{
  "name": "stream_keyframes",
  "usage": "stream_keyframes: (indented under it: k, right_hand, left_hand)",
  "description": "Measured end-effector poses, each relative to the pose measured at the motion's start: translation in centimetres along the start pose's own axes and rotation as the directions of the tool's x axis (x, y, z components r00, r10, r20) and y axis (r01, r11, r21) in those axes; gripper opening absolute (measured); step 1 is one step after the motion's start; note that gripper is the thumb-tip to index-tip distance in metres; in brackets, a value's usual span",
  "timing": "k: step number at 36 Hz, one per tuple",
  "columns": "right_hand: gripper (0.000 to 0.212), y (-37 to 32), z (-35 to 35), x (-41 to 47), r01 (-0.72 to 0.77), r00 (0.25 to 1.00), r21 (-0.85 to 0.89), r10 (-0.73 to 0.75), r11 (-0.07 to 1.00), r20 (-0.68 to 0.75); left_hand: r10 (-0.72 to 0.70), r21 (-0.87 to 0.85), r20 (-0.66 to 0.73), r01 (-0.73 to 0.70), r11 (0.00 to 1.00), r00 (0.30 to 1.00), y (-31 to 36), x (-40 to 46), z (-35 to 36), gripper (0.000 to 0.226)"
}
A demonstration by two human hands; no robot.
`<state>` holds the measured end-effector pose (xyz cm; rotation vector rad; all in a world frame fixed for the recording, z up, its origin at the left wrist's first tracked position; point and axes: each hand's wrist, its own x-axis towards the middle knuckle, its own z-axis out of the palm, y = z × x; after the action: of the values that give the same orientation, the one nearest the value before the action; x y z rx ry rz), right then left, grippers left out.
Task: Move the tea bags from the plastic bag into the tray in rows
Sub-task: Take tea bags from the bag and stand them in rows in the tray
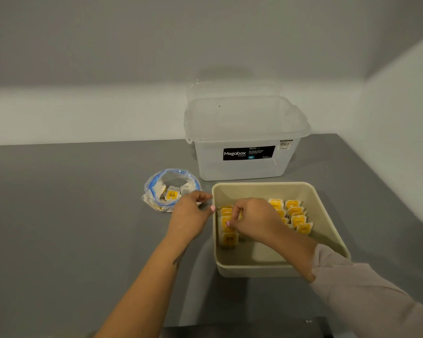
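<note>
A person works at a grey tabletop (83,215) set into a corner of pale walls. The right hand (253,220) reaches into a beige square tray (327,215), its fingers curled down and pinching the top of a yellow-labelled tea bag (239,214) among the packets standing in the tray; how much of that packet is gripped is hidden under the hand. The left hand (191,213) sits just outside the tray's left wall, between the tray and the plastic bag (170,189), with its fingers curled inward near the tray's rim; whether it grips anything cannot be told from this view. Inside the tray the tea bags stand upright in rows: one row (227,228) runs along the left wall toward the viewer, and further rows (293,214) sit to the right of the hand, their yellow faces turned toward the camera. The near part of the tray floor is bare. The plastic bag, clear with a blue rim at its mouth, lies open on the table just left of the tray and holds several more tea bags (171,194), one showing its yellow label. Behind the tray stands a translucent Megabox storage box (244,137) with its lid on and a black label on the front
</note>
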<state>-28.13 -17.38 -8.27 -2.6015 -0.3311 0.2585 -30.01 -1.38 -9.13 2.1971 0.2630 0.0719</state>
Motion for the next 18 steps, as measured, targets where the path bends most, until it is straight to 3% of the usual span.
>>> stream_keyframes:
  k: [7, 18]
  right_hand:
    - [0.02, -2.1, -1.0, 1.2, 0.036, 0.997, 0.078, -0.031, 0.996, -0.071]
    - [0.004, -9.2, -0.9, 5.1, 0.085, 0.993, 0.122, -0.074, 0.989, -0.096]
  left_hand:
    - [-0.005, -0.007, -0.11, 0.004, 1.0, 0.994, -0.6, 1.1, -2.6, 0.012]
    - [0.002, 0.009, -0.282, 0.001, 1.0, 0.959, -3.8, 6.2, -8.9, 0.022]
